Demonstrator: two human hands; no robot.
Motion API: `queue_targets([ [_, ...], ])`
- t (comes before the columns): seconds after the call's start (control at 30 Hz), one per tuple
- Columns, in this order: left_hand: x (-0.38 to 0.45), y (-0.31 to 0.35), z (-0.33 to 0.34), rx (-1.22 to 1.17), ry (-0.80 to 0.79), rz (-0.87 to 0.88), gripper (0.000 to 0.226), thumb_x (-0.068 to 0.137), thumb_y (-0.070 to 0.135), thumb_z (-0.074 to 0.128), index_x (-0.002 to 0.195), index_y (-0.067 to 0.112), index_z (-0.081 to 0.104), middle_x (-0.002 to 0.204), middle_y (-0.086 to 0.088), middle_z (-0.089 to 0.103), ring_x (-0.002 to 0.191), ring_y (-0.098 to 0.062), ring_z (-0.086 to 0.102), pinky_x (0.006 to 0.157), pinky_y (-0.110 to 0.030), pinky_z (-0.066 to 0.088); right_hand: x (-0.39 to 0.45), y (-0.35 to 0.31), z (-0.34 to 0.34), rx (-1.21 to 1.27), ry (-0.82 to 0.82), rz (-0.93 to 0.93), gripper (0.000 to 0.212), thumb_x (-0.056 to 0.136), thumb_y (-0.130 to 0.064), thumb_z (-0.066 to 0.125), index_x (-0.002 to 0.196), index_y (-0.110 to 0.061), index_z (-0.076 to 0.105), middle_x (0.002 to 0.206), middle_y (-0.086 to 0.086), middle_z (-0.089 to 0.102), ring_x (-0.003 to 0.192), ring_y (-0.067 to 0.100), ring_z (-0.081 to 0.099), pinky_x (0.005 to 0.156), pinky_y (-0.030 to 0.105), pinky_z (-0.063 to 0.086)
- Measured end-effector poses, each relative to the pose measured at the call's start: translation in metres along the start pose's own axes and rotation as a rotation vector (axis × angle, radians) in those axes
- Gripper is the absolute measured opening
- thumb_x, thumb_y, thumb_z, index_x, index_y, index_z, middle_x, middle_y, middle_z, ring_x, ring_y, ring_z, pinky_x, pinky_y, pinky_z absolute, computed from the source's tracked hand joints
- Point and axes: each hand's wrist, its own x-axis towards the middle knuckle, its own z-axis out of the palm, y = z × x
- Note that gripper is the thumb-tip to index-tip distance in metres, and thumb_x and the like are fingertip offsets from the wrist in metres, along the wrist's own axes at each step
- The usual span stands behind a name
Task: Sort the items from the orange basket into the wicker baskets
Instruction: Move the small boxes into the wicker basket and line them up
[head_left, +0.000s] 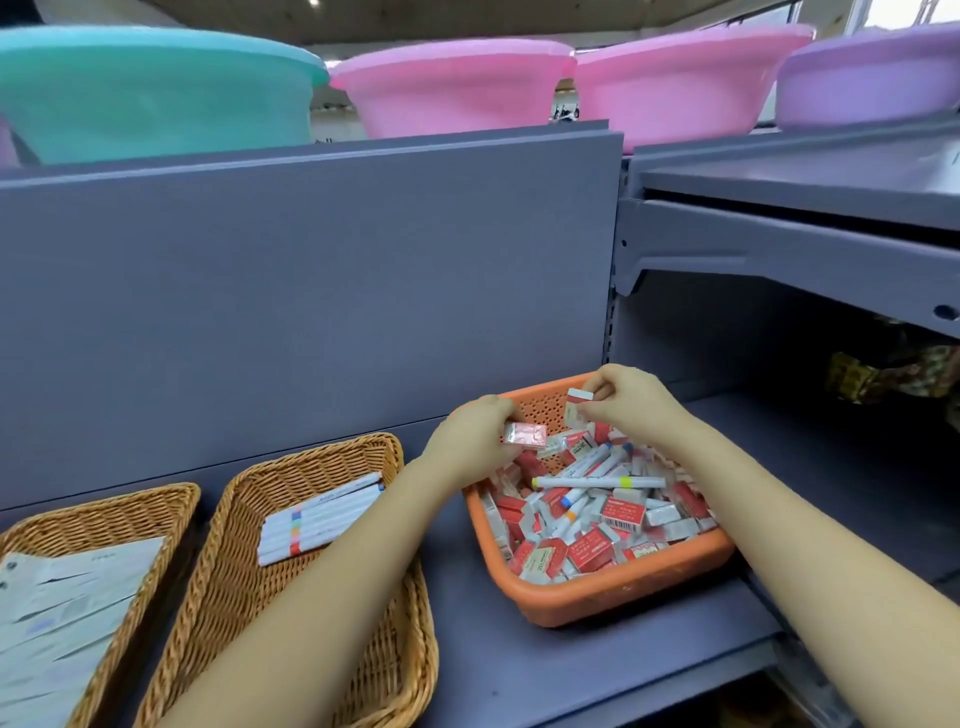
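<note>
Bright, even indoor light, seen through a wide-angle lens.

A small ceiling lamp (313, 3) is seen at the top edge. Soft shadows are cast under the right-hand shelf (810, 208), where the recess is left dim. Straight shelf edges are bowed toward the corners. The plastic basins (457, 88) above are rendered slightly soft, and fine print is smeared throughout.

A grey-blue metal shelf (545, 670) runs beneath the grip, backed by a plain panel (311, 291) of the same colour rising behind it. Above that panel sit plastic basins: a teal basin (156, 93), two pink basins (457, 88) and a purple basin (872, 83). Right of the grip, a bracketed upper shelf (810, 208) shades a dim recess.
</note>
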Motion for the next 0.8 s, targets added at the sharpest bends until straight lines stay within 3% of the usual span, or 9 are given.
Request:
queue_targets([
  [0.17,-0.031,-0.014,-0.019,-0.153,0.117,-0.038,0.035,0.084,0.026,0.065,0.118,0.02,0.057,0.109,0.005,0.056,0.096,-0.01,0.053,0.081,-0.02,0.038,-0.028,-0.025,0.008,0.601,-0.139,0.034,0.013,0.087,-0.006,0.063,0.099,-0.006,0.06,0.093,0.013,0.068,0.076,0.012,0.07,0.072,0.018,0.056],
  [0.27,-0.052,-0.021,-0.027,-0.21,0.181,-0.034,0.033,0.082,0.029,0.069,0.114,0.024,0.059,0.105,0.009,0.055,0.089,-0.005,0.051,0.076,-0.014,0.037,-0.043,-0.039,0.019,0.69,-0.14,-0.003,0.025,0.088,-0.003,0.061,0.11,-0.013,0.061,0.1,0.014,0.062,0.086,0.02,0.069,0.073,0.021,0.057],
  [0.4,-0.078,-0.03,-0.036,-0.274,0.247,-0.02,0.029,0.083,0.025,0.068,0.111,0.022,0.061,0.104,0.01,0.059,0.089,0.0,0.05,0.074,-0.007,0.037,-0.063,-0.055,0.033,0.795,-0.122,-0.063,0.024,0.088,0.0,0.059,0.104,-0.016,0.064,0.102,0.007,0.061,0.089,0.017,0.068,0.078,0.025,0.057],
  [0.5,-0.095,-0.035,-0.044,-0.308,0.275,-0.025,0.026,0.084,0.024,0.068,0.11,0.023,0.063,0.101,0.012,0.059,0.089,0.001,0.051,0.074,-0.005,0.038,-0.076,-0.065,0.042,0.774,-0.117,-0.094,0.029,0.083,0.004,0.065,0.103,-0.016,0.064,0.1,0.001,0.068,0.08,0.012,0.07,0.075,0.02,0.056],
  [0.67,-0.119,-0.04,-0.058,-0.522,0.204,-0.084,0.008,0.091,0.027,0.06,0.097,0.032,0.064,0.087,0.016,0.061,0.08,-0.002,0.056,0.076,-0.019,0.045,-0.09,-0.082,0.052,0.813,-0.109,-0.102,0.03,0.079,0.008,0.066,0.102,-0.011,0.062,0.089,0.0,0.071,0.071,0.007,0.069,0.066,0.014,0.052],
  [0.73,-0.127,-0.042,-0.063,-0.709,0.171,-0.167,0.017,0.096,0.028,0.051,0.09,0.024,0.067,0.07,0.014,0.059,0.067,-0.008,0.054,0.07,-0.029,0.049,-0.095,-0.087,0.057,0.851,-0.116,-0.099,0.03,0.079,0.008,0.066,0.102,-0.011,0.062,0.085,0.004,0.072,0.072,0.011,0.069,0.068,0.018,0.055],
  [0.8,-0.134,-0.045,-0.066,-0.833,0.161,-0.231,0.03,0.099,0.03,0.045,0.09,0.013,0.068,0.061,0.013,0.057,0.06,-0.008,0.051,0.062,-0.028,0.047,-0.099,-0.094,0.064,0.868,-0.122,-0.098,0.03,0.079,0.009,0.065,0.101,-0.01,0.061,0.082,0.007,0.072,0.071,0.013,0.069,0.068,0.019,0.055],
])
